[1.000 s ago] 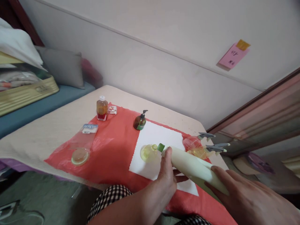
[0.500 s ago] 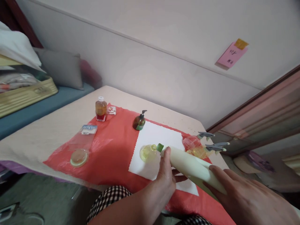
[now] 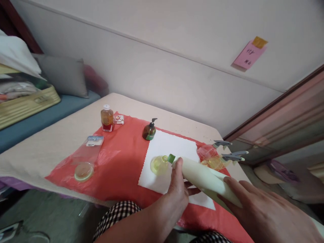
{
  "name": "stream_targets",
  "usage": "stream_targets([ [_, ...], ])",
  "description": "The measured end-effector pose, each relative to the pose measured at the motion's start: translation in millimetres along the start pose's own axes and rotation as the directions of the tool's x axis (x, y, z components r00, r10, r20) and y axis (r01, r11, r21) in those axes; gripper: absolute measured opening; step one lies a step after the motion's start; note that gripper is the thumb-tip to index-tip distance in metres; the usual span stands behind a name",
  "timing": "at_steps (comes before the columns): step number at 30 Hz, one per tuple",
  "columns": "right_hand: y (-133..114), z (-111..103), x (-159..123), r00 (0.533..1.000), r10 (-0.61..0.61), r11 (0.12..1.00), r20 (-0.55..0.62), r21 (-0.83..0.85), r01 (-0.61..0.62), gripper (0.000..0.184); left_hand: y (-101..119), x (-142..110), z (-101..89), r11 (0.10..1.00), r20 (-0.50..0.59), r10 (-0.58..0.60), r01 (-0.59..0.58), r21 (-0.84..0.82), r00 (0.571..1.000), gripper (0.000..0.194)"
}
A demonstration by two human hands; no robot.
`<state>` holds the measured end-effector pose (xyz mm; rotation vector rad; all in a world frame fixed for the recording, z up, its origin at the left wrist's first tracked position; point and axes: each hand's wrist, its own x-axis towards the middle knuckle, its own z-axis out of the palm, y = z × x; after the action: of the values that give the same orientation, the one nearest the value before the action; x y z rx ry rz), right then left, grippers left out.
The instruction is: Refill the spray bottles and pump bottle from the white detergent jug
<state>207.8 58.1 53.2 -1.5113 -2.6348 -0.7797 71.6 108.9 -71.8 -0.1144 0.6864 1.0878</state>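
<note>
Both of my hands hold a long cream-coloured bottle (image 3: 202, 177) with a green nozzle, tilted down to the left. My left hand (image 3: 179, 190) is wrapped round its neck end, and my right hand (image 3: 255, 211) grips its base end. The green nozzle touches the mouth of a small round yellowish glass bottle (image 3: 159, 164), which lies on a white sheet (image 3: 172, 148) spread over a red plastic cover (image 3: 121, 162) on the table.
On the red cover stand a small green pump bottle (image 3: 149, 131), an amber bottle (image 3: 107, 117) and a clear packet (image 3: 88, 152) with a round lid (image 3: 83, 171). Two pump-top bottles (image 3: 215, 156) lie at the right edge. A basket (image 3: 27, 104) sits at far left.
My hands and the cream bottle have stayed nearly still against the small glass bottle; only the view has shifted slightly.
</note>
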Motion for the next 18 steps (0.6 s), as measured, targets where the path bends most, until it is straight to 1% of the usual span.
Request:
stream_targets([
  [10,-0.7,1.5,1.4,0.999,0.024,0.999,0.033,0.023,-0.024,0.012,0.3,0.6,-0.1,1.000,-0.018,0.010,-0.010,0.006,1.000,0.066],
  [14,2.0,7.7,-6.5,0.999,0.037,0.999,0.027,0.024,-0.037,0.014,-0.6,-0.3,-0.4,0.999,-0.006,0.031,-0.031,0.026,1.000,0.066],
  [16,5.2,13.8,-15.6,0.996,0.067,0.997,0.064,0.035,-0.069,0.012,-0.7,-1.2,0.3,0.998,-0.016,0.051,-0.050,0.037,0.999,0.063],
  [18,7.7,20.7,-26.4,0.983,0.128,0.988,0.134,0.074,-0.138,0.012,-0.6,-2.3,1.5,0.993,-0.032,0.084,-0.081,0.089,0.996,0.061],
])
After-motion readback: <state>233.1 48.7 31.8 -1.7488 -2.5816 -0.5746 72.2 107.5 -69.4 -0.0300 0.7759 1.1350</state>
